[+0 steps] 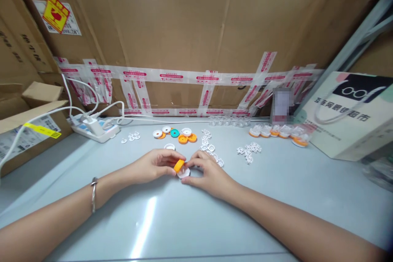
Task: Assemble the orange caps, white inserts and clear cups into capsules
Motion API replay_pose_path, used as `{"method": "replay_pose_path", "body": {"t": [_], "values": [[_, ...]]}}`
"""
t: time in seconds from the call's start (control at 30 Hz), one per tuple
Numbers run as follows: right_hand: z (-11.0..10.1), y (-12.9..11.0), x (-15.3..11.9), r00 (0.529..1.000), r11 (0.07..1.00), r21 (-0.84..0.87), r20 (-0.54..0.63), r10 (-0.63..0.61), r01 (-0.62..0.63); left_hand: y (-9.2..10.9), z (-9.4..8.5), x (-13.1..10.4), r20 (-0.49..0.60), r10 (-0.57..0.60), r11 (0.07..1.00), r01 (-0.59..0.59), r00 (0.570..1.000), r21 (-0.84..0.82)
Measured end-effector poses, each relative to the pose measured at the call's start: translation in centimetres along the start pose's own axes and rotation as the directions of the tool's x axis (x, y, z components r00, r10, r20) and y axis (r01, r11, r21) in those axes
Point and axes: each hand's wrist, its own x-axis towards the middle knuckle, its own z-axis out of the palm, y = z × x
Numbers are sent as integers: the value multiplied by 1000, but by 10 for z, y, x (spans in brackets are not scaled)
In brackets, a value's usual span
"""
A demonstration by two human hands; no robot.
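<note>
My left hand (156, 166), with a bracelet on its wrist, pinches an orange round piece (179, 166) that is tilted on its edge. Just right of it, my right hand (207, 170) holds a white round piece (183, 173) low over the table between thumb and fingers. The two pieces are close together; whether they touch is hard to tell. Behind my left hand lies a white ring (169, 146). Small white wheel-like parts (211, 147) lie just beyond my right hand.
Orange caps (183, 139), a teal cap (175, 132) and white flat parts (249, 151) lie farther back. Clear-domed orange pieces (264, 131) stand back right, near a paper bag (346, 131). A power strip (104, 132) and an open carton (37, 131) are left.
</note>
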Motion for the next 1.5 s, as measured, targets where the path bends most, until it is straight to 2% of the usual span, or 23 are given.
{"method": "replay_pose_path", "body": {"t": [0.17,0.27,0.43,0.6,0.87,1.17,1.3,1.5], "values": [[0,1,0,1000,1000,7,-11,-15,15,1,1,0,21,79,995,-80,997,61],[0,1,-1,1000,1000,15,-10,-23,23,2,0,-1,43,131,967,-137,990,217],[-1,1,-1,1000,1000,10,-7,-24,24,6,-1,-1,78,181,858,-196,980,474],[0,2,0,999,999,6,-14,-31,31,10,2,-3,131,257,745,-283,957,604],[0,1,1,1000,1000,3,-7,8,-8,17,9,-4,149,201,608,-243,968,756],[3,3,4,999,1000,-4,-31,13,-13,14,7,-1,240,267,502,-347,933,792],[3,3,4,1000,1000,-28,-18,-2,2,18,8,0,274,218,427,-344,937,836],[4,6,4,1000,1000,-16,-23,-7,7,25,10,-1,274,141,366,-308,951,878]]}}
